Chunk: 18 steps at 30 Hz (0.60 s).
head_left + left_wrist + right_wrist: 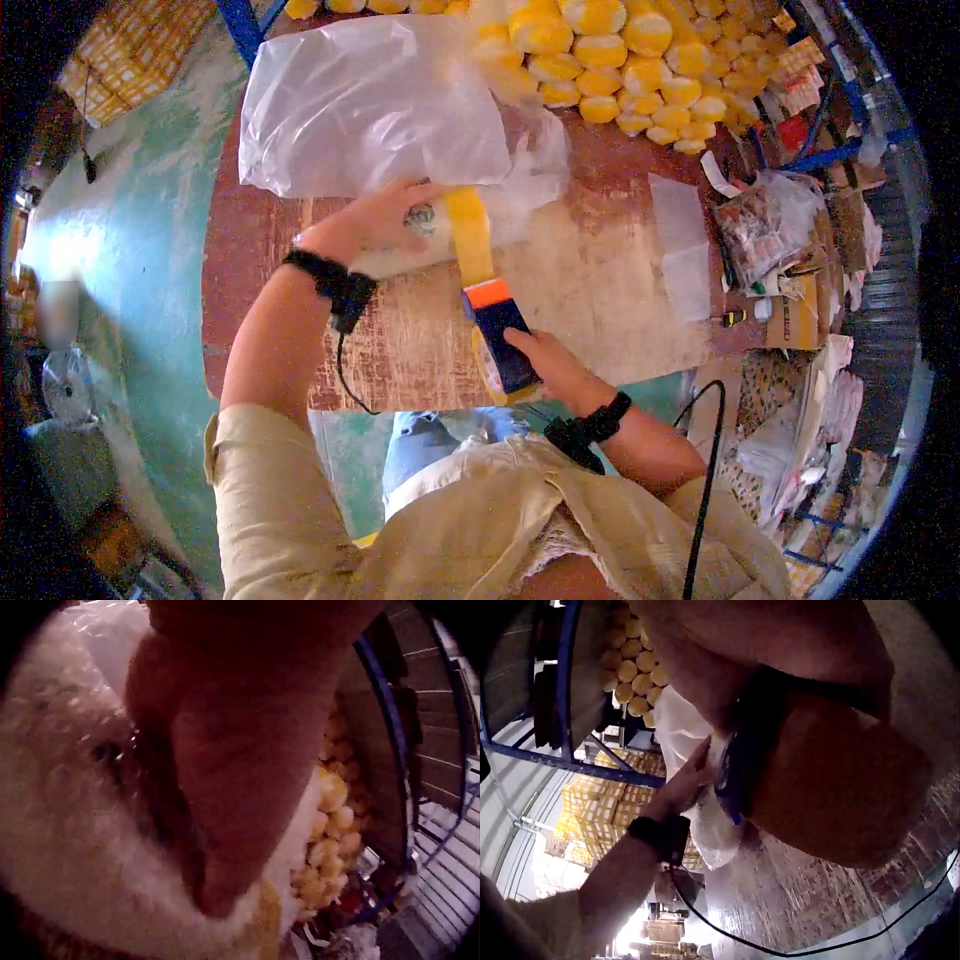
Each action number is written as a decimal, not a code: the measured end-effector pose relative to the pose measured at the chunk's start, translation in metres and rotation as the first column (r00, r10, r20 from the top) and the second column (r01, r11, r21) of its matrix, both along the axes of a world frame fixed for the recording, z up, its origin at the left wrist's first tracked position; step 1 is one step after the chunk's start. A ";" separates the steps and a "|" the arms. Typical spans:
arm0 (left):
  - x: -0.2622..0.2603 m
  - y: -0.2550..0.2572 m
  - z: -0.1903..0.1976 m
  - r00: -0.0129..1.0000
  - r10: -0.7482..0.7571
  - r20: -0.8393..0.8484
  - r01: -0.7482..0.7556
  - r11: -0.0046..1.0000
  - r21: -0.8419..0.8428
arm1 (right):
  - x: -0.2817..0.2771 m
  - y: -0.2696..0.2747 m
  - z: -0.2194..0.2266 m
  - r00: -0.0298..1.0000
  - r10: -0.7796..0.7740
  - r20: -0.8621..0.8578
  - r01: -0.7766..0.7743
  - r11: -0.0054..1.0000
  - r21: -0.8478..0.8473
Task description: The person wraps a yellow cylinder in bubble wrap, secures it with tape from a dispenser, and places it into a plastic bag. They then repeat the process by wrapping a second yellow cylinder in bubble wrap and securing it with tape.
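Note:
My right hand (555, 368) grips a tape dispenser (505, 340) with a dark blue body and an orange front edge. From it a strip of yellow tape (470, 235) stretches up to a clear plastic bag (375, 110) lying on the worn table (600, 270). My left hand (375, 225) rests on the near part of the bag, left of the tape, fingers extended toward it. Beside that thumb, a small dark-green print (420, 220) shows through the plastic. The left wrist view has the left hand (225, 765) over the plastic; the dispenser (840, 780) fills much of the right wrist view.
Yellow-and-white rounded packs (600, 60) are heaped at the table's back. A flat clear sheet (680, 245) lies at the right. Beyond that edge stand a cardboard box (795, 315) and plastic-wrapped goods (770, 220). Black cables hang from both wrists.

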<state>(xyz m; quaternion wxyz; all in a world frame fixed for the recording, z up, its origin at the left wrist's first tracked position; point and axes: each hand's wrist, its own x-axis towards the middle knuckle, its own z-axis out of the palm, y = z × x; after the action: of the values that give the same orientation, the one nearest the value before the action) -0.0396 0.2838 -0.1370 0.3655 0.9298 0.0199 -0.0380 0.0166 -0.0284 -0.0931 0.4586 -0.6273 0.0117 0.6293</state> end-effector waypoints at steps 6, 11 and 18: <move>-0.029 -0.054 0.003 0.972 0.108 0.209 -0.235 0.488 0.840 | 0.011 0.011 -0.018 1.000 -0.020 0.010 0.021 1.000 -0.014; -0.011 -0.045 0.015 0.964 0.252 -0.087 -0.124 0.710 0.693 | 0.020 0.003 -0.007 0.999 0.016 0.041 -0.016 1.000 0.001; -0.029 -0.068 0.032 0.960 0.197 -0.197 -0.143 0.956 0.256 | 0.035 -0.023 0.048 0.997 -0.068 -0.022 0.066 0.995 -0.081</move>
<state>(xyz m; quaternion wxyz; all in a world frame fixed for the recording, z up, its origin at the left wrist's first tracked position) -0.0690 0.2157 -0.1054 0.2484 0.9518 0.1450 -0.1065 0.0517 -0.0516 -0.0448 0.4535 -0.6367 0.0636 0.6204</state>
